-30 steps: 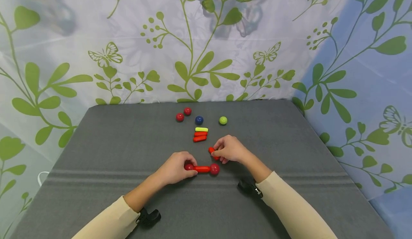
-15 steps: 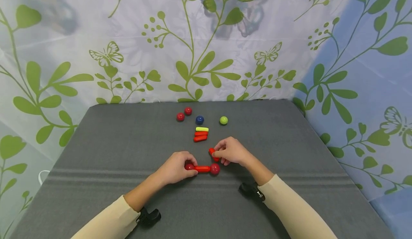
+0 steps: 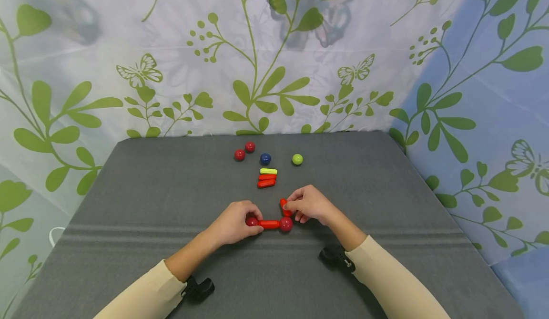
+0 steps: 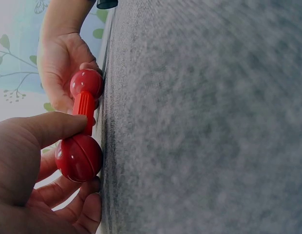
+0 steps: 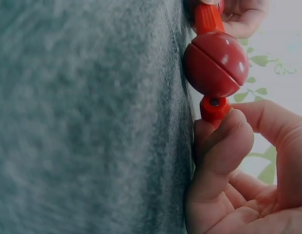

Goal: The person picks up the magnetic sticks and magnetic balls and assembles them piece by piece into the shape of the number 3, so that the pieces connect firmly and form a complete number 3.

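Observation:
Near the middle of the table, a red stick (image 3: 269,224) joins two red balls into a dumbbell shape. My left hand (image 3: 235,222) holds its left ball (image 4: 79,158), the thumb lying against the stick's end. At the other end sits the right ball (image 3: 286,224), a seam running round it. My right hand (image 3: 312,203) pinches a second red stick (image 3: 284,207) between thumb and fingers. This stick slants away from the right ball, and its near end, with a dark round tip, is right at that ball; I cannot tell whether they touch.
Beyond the hands lie two loose red sticks (image 3: 266,183) and a yellow stick (image 3: 268,171). Farther back are two red balls (image 3: 239,155), a blue ball (image 3: 265,159) and a lime-green ball (image 3: 297,159). A leaf-patterned curtain (image 3: 171,71) hangs behind the grey table (image 3: 171,176).
My right hand has come slightly toward me, bringing its stick down to the right ball and turning it more upright in the head view. The left hand keeps its hold.

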Demonstrator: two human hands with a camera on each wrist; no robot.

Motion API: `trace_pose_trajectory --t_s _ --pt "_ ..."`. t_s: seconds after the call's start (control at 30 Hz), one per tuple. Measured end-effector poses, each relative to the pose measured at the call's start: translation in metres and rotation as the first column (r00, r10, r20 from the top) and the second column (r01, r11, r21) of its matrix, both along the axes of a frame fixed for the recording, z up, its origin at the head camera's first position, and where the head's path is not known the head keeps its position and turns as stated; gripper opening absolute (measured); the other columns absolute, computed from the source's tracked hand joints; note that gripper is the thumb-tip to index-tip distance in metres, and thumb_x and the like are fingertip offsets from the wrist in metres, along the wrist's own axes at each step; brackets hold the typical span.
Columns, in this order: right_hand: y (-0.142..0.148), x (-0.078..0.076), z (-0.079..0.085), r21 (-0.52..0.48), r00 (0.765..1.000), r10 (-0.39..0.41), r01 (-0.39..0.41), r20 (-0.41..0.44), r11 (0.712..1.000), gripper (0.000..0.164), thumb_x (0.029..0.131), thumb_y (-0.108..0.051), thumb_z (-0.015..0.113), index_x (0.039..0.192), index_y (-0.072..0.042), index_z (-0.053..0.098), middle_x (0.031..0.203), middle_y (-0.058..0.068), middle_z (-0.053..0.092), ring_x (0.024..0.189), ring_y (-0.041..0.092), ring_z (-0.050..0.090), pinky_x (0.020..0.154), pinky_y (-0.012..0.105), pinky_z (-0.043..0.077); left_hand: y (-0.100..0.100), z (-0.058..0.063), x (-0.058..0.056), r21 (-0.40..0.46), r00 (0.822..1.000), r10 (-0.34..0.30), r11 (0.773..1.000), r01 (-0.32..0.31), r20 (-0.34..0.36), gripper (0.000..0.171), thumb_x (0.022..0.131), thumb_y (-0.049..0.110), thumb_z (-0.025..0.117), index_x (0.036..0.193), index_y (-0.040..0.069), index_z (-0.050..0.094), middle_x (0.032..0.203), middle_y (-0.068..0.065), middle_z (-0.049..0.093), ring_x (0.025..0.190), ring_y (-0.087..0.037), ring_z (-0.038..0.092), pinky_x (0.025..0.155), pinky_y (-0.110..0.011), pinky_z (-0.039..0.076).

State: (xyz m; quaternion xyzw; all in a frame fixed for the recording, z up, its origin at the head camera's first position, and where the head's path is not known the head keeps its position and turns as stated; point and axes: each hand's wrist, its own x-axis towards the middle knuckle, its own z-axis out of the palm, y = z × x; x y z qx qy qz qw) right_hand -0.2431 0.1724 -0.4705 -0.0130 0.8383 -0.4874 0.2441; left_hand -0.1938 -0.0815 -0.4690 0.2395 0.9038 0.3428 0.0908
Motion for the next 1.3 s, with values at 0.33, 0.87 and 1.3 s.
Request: trace_pose_trajectory --t_s 0.33,0.87,1.3 --pt "-0.001 0.003 0.003 -0.026 0.998 -0.046 0.047 0.052 0.999 0.020 0.089 -0.021 0.077 0.102 -0.006 0.074 0.080 0.006 0.069 0.056 0.015 0.061 0.053 0.028 0.055 0.000 0.000 0.001 0.003 1.000 -0.003 1.000 0.003 -0.008 0.012 0.085 0.018 0.083 0.091 0.019 0.073 0.085 0.006 0.062 0.077 -0.011 0.054 0.066 -0.025 0.046" --pt "0.007 0.002 0.002 -0.107 0.996 -0.025 0.034 0.081 0.994 0.026 0.091 -0.021 0.076 0.109 -0.003 0.073 0.084 0.006 0.069 0.057 0.014 0.062 0.053 0.026 0.054 -0.001 -0.004 -0.003 0.008 0.999 -0.018 1.000 0.019 -0.032 0.012 0.085 0.018 0.083 0.091 0.021 0.073 0.085 0.008 0.062 0.078 -0.010 0.054 0.068 -0.025 0.046" --pt "0.019 -0.004 0.000 -0.139 0.998 -0.009 0.017 0.058 0.990 0.025 0.096 -0.020 0.070 0.112 -0.002 0.074 0.095 0.013 0.074 0.062 0.018 0.068 0.062 0.032 0.061 -0.001 -0.005 -0.003 0.006 1.000 -0.013 1.000 0.013 -0.019 0.012 0.085 0.018 0.083 0.091 0.021 0.073 0.085 0.007 0.062 0.078 -0.011 0.054 0.068 -0.025 0.047"
